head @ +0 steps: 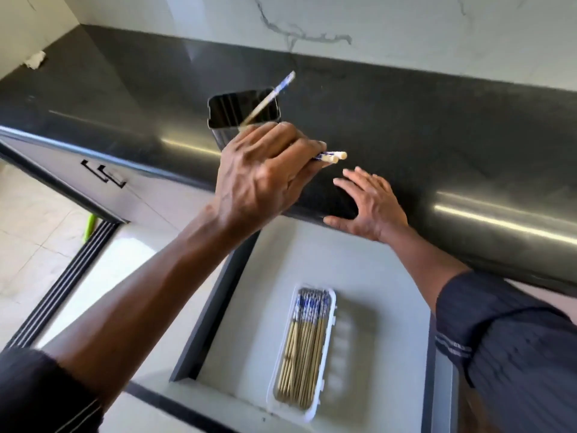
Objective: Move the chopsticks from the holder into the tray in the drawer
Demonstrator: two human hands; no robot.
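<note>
My left hand is raised over the counter edge, shut on a few chopsticks whose cream ends and blue pattern stick out to the right of my fingers. One more chopstick leans out of the black rectangular holder just behind that hand; whether my fingers touch it is hidden. My right hand lies open and flat on the counter's front edge. Below, the white tray in the open drawer holds several chopsticks lying side by side.
The dark glossy countertop runs along a white marbled backsplash. A crumpled white cloth lies at the far left corner. Left of the drawer are white cabinet fronts with black handles and a tiled floor.
</note>
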